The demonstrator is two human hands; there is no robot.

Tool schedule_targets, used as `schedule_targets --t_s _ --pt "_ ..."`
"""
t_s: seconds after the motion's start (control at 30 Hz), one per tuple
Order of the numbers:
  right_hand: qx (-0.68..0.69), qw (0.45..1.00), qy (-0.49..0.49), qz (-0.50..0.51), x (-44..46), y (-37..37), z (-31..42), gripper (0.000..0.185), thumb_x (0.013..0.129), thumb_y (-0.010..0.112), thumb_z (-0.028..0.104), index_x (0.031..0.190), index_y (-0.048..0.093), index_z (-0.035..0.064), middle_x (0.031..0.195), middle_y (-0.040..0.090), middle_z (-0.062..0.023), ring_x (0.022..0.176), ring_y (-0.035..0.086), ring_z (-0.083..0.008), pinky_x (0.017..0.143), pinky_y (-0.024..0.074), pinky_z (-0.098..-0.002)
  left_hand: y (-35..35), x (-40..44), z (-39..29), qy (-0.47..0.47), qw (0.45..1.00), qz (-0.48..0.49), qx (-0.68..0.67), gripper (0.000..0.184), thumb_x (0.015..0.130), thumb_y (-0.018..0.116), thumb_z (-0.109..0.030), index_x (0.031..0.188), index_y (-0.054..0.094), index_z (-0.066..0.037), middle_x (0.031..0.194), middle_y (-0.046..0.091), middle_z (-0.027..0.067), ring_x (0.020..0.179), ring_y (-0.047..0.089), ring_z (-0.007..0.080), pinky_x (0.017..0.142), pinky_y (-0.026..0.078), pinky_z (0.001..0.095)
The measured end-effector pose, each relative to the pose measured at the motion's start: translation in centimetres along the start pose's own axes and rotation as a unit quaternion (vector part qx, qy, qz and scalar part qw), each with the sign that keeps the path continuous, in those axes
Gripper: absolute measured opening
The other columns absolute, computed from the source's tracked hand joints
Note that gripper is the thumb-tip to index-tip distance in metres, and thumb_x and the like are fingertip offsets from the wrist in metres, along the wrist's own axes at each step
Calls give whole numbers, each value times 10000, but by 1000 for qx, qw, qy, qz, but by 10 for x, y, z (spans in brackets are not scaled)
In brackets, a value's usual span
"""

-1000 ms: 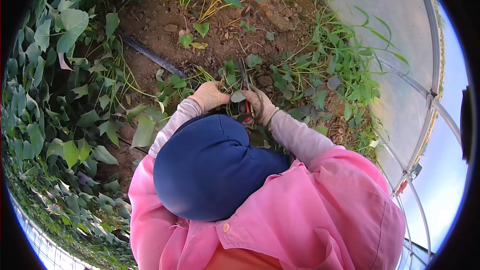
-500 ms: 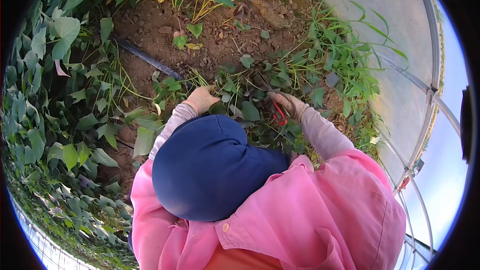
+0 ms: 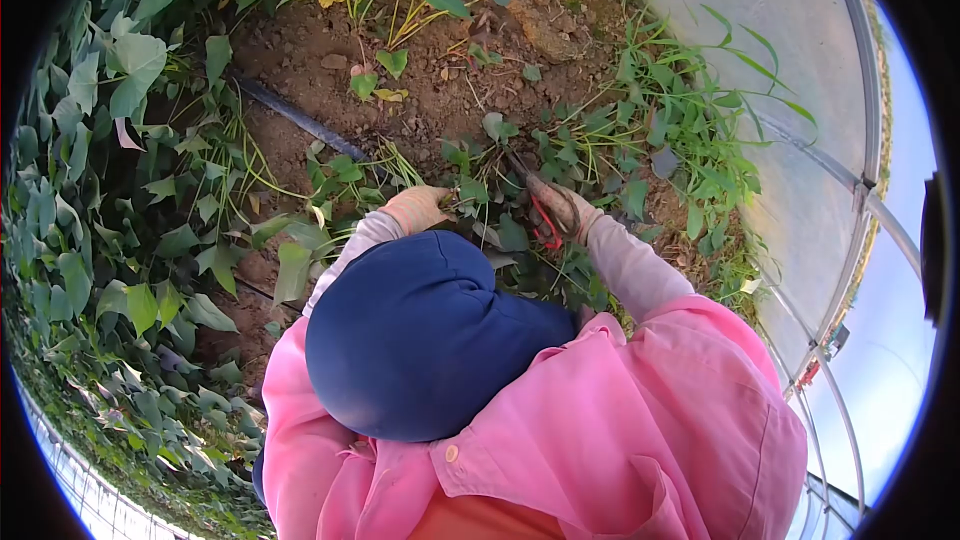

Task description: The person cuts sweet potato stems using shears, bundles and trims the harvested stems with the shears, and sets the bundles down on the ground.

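Note:
My left hand, in a light glove, is closed on leafy vine stems in front of the blue cap. To its right, my right hand, also gloved, is wrapped round red-handled scissors. The dark blades point up and to the left into the leaves; how far apart they are cannot be made out. Green vines lie between and around both hands, over brown soil.
Dense leafy vines fill the left side. A dark pipe or strip lies on the soil. Grass grows along a translucent plastic wall with a metal frame at right.
One second ago both hands were close together; my right hand has since moved right with the scissors. In the last half second my left hand has shifted slightly right.

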State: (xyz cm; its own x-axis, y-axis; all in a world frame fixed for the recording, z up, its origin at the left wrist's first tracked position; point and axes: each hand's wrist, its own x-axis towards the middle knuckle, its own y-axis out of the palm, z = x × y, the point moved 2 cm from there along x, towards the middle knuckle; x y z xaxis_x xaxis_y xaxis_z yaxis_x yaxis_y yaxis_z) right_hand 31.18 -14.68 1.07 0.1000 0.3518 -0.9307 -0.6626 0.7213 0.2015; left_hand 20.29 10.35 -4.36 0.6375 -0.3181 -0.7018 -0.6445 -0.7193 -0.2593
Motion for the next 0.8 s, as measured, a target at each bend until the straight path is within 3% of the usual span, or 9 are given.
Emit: schedule_targets --t_s 0.13,0.23,0.33,0.43,0.53,0.57,0.67,0.8 --pt "86 996 -16 2 1 13 -7 606 850 502 652 899 549 50 573 505 -37 441 508 -157 405 414 -316 6 -22 3 -2 999 -34 -19 577 755 705 -335 1222 558 -30 970 684 150 891 652 275 814 498 349" --pt "-64 995 34 -64 -5 12 4 576 839 516 644 891 530 70 607 502 -52 460 485 -170 407 374 -332 10 -45 4 -11 995 -64 -73 569 757 706 -330 1218 560 -29 967 684 146 887 652 268 811 498 345" --pt "-184 980 43 -65 -11 5 21 558 854 494 621 842 536 65 601 496 -62 471 478 -168 421 370 -346 17 -67 6 -21 988 -86 -125 561 759 707 -325 1213 563 -28 964 684 142 883 651 260 808 498 341" --pt "-267 962 39 -37 -13 -2 41 569 873 483 602 879 582 41 612 526 -70 506 498 -167 485 422 -340 23 -85 6 -29 981 -104 -164 553 761 708 -320 1208 565 -27 961 684 138 879 650 253 805 498 337" --pt "-395 919 -3 -16 12 -24 44 608 872 475 600 909 595 5 692 584 -82 574 518 -185 564 443 -348 29 -97 6 -33 974 -113 -195 545 763 709 -315 1203 567 -26 958 684 134 875 649 246 801 498 334" --pt "-402 915 28 1 14 -28 45 635 872 473 603 928 599 -17 776 618 -70 641 536 -201 637 455 -352 30 -99 5 -34 972 -115 -202 542 763 709 -313 1201 567 -26 957 684 133 874 649 243 800 498 332" --pt "-462 883 86 -7 15 -26 54 639 873 467 611 968 608 -5 738 596 -73 595 538 -189 584 457 -339 33 -102 4 -35 966 -124 -226 534 765 710 -308 1196 570 -25 954 684 129 870 648 236 797 498 329" --pt "-304 951 59 1 -11 -14 59 650 858 470 655 928 594 20 620 528 -55 509 514 -151 469 417 -307 26 -95 -4 -20 956 -128 -264 524 768 711 -302 1189 572 -24 950 684 124 865 647 226 793 499 324"
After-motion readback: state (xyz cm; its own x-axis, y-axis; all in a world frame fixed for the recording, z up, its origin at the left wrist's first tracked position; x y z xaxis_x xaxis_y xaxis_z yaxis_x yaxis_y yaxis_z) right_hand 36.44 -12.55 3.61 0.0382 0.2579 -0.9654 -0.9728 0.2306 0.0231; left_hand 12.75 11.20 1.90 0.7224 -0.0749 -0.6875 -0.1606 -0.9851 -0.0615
